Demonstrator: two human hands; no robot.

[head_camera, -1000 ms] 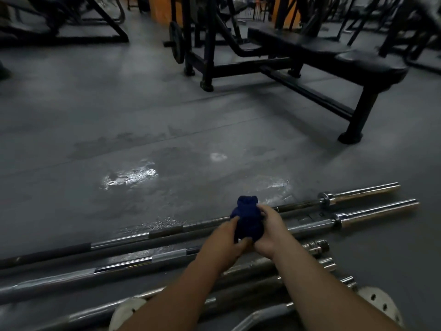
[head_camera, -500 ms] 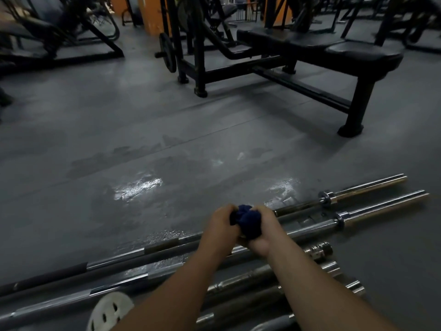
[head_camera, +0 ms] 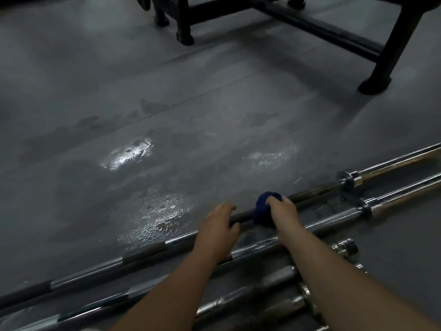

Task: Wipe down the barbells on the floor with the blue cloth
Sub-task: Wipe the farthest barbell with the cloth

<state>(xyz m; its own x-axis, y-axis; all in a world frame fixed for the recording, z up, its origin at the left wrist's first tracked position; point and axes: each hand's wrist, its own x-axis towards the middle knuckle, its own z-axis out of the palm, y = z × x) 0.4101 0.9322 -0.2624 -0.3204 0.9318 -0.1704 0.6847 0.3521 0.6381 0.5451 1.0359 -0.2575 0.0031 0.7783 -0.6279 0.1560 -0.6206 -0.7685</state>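
On the grey gym floor point(head_camera: 214, 103) a long steel barbell point(head_camera: 143, 253) slants from lower left to upper right, the farthest of a close row. The right hand point(head_camera: 284, 211) clutches a bunched dark-blue cloth point(head_camera: 261, 212) and holds it against this bar's dark shaft. Just beside it the left hand point(head_camera: 219, 226) curls its fingers over the same shaft, thumb underneath, grasping it. A second chrome barbell point(head_camera: 334, 217) lies alongside (shorter bars point(head_camera: 250, 291) crowd nearer the person). Shiny wet patches point(head_camera: 128, 156) mark the floor beyond, and a black bench frame point(head_camera: 391, 56) stands at its far edge.
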